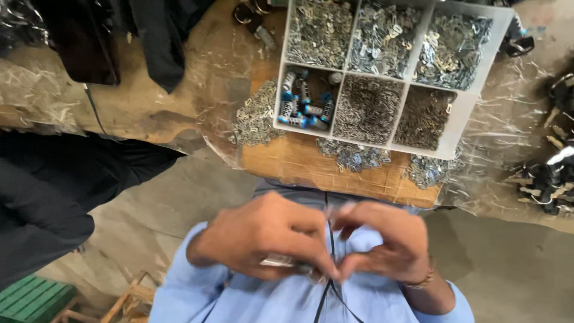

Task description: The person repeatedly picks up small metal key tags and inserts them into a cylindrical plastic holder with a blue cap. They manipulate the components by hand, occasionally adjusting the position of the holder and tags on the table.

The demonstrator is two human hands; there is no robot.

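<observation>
1. Fingers of the left hand are curling tightly, closing around a small silvery metal piece that is peeking out under the knuckles (its exact shape is too blurred to tell).
2. The right hand is bending inward to meet it, fingertips pinching at the same spot just beside the left thumb; whether it is gripping the metal piece or the thin black cord I cannot tell.
3. That cord is running down between the two hands, in front of the person's light blue shirt.
4. Beyond the hands, a bare wooden board is lying at the table edge, with loose heaps of small metal clips scattered on it.
5. A white plastic six-compartment tray is sitting on the board, holding sorted grey and brownish metal parts; one compartment is holding small cylinders with blue ends.
6. Dark fabric is hanging off the plastic-covered table at the left, well apart from the hands.
</observation>
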